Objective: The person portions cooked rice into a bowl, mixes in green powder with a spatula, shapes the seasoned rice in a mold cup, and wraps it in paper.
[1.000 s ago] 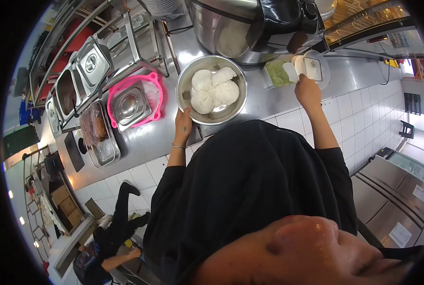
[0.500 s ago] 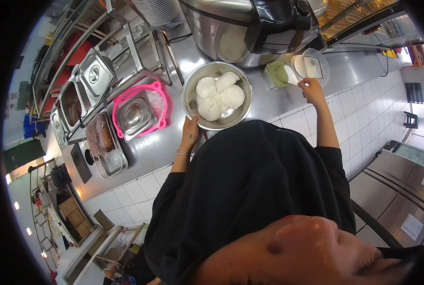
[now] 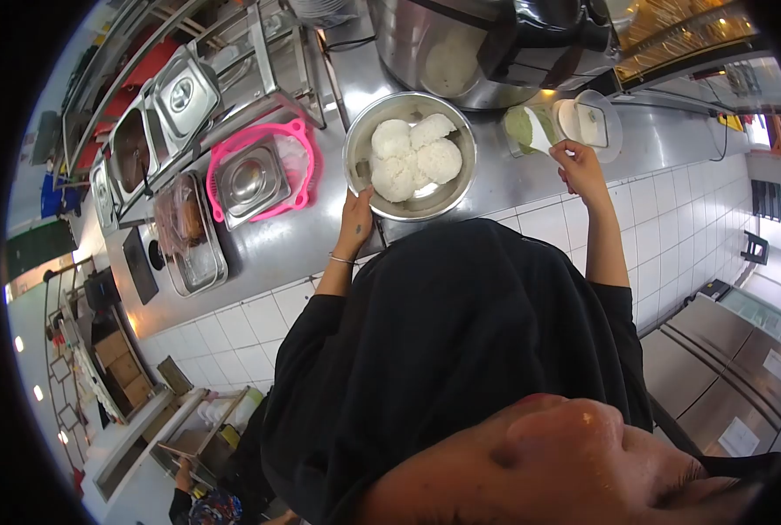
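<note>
A round steel bowl (image 3: pixel 348 144) holds several white mounds of rice (image 3: pixel 439 162). My left hand (image 3: pixel 356 214) is closed on the near left part of its rim. To the right, my right hand (image 3: pixel 580 168) pinches the handle of a white spoon (image 3: pixel 539 131). The spoon's blade lies over a small clear container of green paste or powder (image 3: pixel 518 127), and I cannot tell how deep the tip goes. Just beyond my right fingers is a clear tub with pale contents (image 3: pixel 568 115).
A large steel cooker (image 3: pixel 408 52) stands behind the bowl. On the left are a pink basket (image 3: pixel 218 188) with a steel pan in it, a tray (image 3: pixel 207 276) with a plastic-wrapped item, and a metal rack (image 3: pixel 263 52). Another person (image 3: pixel 211 507) is at lower left.
The view has shifted slightly. The spoon has moved left across the green contents, with my right hand following. My left hand stays on the bowl's rim.
</note>
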{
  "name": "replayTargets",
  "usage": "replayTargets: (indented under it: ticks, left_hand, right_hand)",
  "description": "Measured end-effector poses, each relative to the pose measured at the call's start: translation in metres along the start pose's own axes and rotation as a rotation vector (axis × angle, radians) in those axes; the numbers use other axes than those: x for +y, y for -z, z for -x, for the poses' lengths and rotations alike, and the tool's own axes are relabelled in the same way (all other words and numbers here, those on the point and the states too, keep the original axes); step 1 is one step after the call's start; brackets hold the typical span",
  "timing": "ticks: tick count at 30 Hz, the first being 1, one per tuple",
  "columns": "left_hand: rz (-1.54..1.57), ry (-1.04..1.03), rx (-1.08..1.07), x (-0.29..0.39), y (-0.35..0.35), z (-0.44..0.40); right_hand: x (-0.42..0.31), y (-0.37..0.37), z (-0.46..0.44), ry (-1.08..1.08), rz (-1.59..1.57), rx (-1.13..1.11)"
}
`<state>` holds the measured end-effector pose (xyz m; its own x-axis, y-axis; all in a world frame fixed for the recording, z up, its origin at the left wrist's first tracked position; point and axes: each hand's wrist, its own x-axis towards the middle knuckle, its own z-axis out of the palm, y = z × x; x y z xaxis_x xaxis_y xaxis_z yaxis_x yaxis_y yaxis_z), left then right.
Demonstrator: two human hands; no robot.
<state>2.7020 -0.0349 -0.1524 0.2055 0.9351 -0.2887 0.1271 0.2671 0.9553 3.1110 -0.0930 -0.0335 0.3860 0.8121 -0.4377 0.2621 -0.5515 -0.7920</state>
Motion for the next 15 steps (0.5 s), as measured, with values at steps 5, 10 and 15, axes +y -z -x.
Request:
replayTargets:
  ticks: [5, 10, 15]
  left_hand:
    - [0.035, -0.04, -0.001, -0.011, 0.0, -0.003]
    - [-0.005, -0.045, 0.014, -0.017, 0.003, -0.005]
    - [-0.049, 0.062, 0.05, 0.007, 0.009, -0.013]
  right_hand:
    - [-0.015, -0.043, 0.012, 0.063, -0.014, -0.159]
    - [-0.032, -0.064, 0.014, 0.093, 0.041, -0.257]
    - [-0.043, -0.065, 0.01, 0.123, 0.108, -0.306]
